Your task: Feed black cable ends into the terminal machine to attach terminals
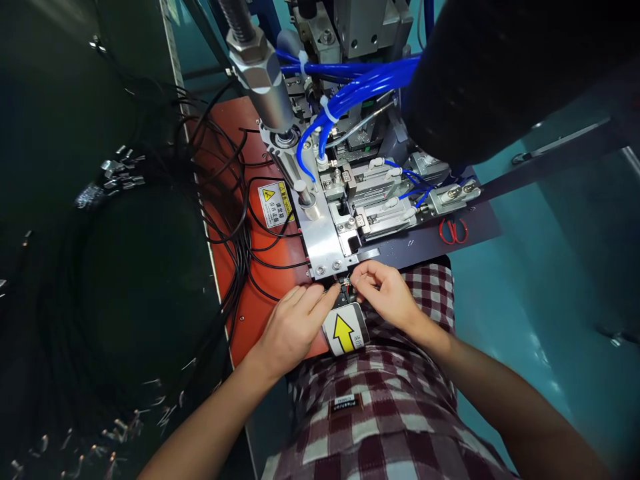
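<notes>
At the front end of a metal machine, a small cable end [345, 283] with a shiny tip and a bit of red wire lies between my two hands. My left hand [299, 320] is closed, its thumb and forefinger pressed together at the left side of this cable end. From the right, my right hand [384, 293] pinches at the same spot with curled fingers. The fingertips cover much of the piece, so its exact shape is hidden. Just below, a white plate with a yellow arrow [343, 333] sits close to the left thumb.
Black cables [240, 247] drape over the orange base [270, 257] from the dark table [145, 267] at left. Blue air tubes [360, 83] arch above the machine. Red-handled scissors [453, 231] lie at right. A large dark shape [500, 73] blocks the upper right.
</notes>
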A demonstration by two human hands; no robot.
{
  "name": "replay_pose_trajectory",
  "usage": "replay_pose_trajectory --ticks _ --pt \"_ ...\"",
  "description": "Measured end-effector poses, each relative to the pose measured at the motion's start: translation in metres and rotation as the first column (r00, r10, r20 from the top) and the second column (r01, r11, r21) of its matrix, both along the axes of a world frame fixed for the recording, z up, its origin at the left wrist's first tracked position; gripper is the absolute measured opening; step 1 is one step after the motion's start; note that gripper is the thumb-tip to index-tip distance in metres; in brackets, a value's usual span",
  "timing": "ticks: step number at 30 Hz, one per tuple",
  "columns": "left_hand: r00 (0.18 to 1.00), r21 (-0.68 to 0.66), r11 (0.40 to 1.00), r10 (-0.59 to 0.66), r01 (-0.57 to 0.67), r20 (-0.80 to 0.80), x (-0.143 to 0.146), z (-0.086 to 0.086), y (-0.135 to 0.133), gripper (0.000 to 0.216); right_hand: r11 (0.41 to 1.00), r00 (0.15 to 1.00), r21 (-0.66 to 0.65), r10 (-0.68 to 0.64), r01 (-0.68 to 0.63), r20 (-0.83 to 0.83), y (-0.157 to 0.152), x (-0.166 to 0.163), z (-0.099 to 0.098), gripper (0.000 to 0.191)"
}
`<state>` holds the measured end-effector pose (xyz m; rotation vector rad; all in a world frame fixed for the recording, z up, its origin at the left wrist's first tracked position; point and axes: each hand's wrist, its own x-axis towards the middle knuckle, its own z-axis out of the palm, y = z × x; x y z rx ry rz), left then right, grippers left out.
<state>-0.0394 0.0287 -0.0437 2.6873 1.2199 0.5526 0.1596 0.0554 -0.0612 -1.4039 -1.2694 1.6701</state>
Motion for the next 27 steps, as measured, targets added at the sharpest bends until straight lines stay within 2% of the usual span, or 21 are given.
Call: replay_pose_trajectory --ticks 6,15,19,24,27 --pt "1.0 -0.003 1.0 -0.002 0.002 -0.003 -0.0003 0.0012 0.0001 0.032 0.989 0.99 -0.144 -0.046 0.027 -0.131 0.002 -0.0023 0.0005 0.014" --pt "0.999 -0.015 1.0 -0.019 0.018 -0.029 -0.001 0.0016 0.0011 0.032 0.987 0.986 -0.158 -0.004 -0.022 -0.167 0.0031 -0.001 0.0028 0.023" --pt "0.999 0.003 0.999 -0.032 0.033 -0.033 -0.0004 0.003 0.0035 0.031 0.992 0.99 -0.122 0.022 -0.04 -0.141 0.0009 -0.0004 -0.0001 0.02" --pt "0.998 -0.001 0.998 -0.056 0.056 -0.043 -0.0021 0.0049 0.0057 0.032 0.997 0.996 0.037 0.063 -0.066 0.07 -0.0008 0.0005 0.003 0.016" --pt "0.996 -0.023 0.997 -0.074 0.073 -0.04 -0.004 0.0052 0.0061 0.033 0.994 0.991 0.068 0.078 -0.086 0.108 -0.0003 0.0005 0.0064 0.015"
